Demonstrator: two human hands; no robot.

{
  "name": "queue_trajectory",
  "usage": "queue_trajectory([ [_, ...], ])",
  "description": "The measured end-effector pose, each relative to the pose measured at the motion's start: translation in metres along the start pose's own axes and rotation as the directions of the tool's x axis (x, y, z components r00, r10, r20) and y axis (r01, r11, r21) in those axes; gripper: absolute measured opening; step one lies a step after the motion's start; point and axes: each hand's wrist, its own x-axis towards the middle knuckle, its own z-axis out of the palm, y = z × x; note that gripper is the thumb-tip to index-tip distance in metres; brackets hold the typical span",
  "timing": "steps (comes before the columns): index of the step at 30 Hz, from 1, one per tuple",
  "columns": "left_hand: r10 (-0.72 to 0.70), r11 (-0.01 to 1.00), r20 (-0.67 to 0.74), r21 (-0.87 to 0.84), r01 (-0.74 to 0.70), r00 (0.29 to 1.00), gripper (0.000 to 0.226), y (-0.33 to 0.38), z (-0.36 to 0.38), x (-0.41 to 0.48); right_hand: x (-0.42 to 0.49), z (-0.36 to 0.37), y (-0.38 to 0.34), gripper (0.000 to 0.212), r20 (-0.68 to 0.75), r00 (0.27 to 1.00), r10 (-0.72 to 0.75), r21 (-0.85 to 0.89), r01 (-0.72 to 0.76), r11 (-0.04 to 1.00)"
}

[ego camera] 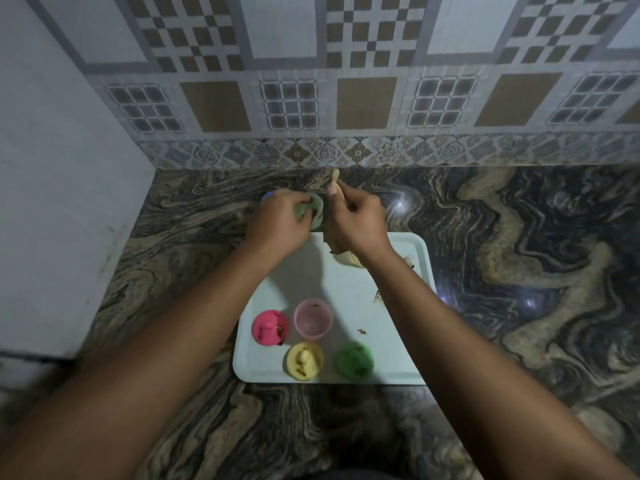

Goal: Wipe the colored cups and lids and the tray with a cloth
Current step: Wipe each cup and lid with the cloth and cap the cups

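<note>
One marbled counter [519, 271], backed by a tiled wall [346, 98], carries the tray [398, 341]. Just beyond the tray's far edge my left hand [277, 221] curls round a green cup [314, 211]; my right hand [358, 221] clenches the cloth [335, 180] beside it. Pink cup [313, 320] and three lids [304, 361] sit at its near end.

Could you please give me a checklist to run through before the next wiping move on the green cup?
1. Left hand grips the pale green plastic cup: ok.
2. Right hand holds the cream cloth: ok.
3. Cloth touching the cup: cannot tell, the hands hide it.
4. Round pink lid, translucent pink cup, round yellow lid and round green lid rest on the pale rectangular tray: ok.
5. Tray free of dirt: not ok, dark specks lie on it.
</note>
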Motion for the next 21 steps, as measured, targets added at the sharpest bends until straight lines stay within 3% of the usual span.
queue_trajectory([
  [7,-0.013,0.988,-0.1,-0.152,-0.002,0.995,0.024,0.013,-0.04,-0.055,-0.05,-0.024,-0.014,0.031,0.077,0.997,-0.029,0.21,0.012,0.978],
  [10,-0.005,0.979,-0.071,-0.204,-0.009,0.997,0.022,0.022,-0.042,-0.078,-0.074,-0.04,-0.017,0.032,0.092,0.995,-0.047,0.24,0.024,0.971],
  [14,0.0,0.977,0.0,-0.212,0.0,1.0,0.022,0.035,-0.032,-0.114,-0.109,-0.057,-0.007,0.033,0.097,0.995,-0.027,0.201,0.007,0.98],
  [17,0.032,0.978,0.132,-0.207,-0.004,0.991,0.022,0.04,-0.014,-0.149,-0.136,-0.068,0.017,0.036,0.106,0.994,-0.012,0.09,0.002,0.996],
  [21,0.135,0.982,0.352,0.076,-0.172,0.926,0.022,0.045,0.021,-0.186,-0.165,-0.08,0.061,0.044,0.081,0.992,0.101,-0.125,-0.09,0.988],
])
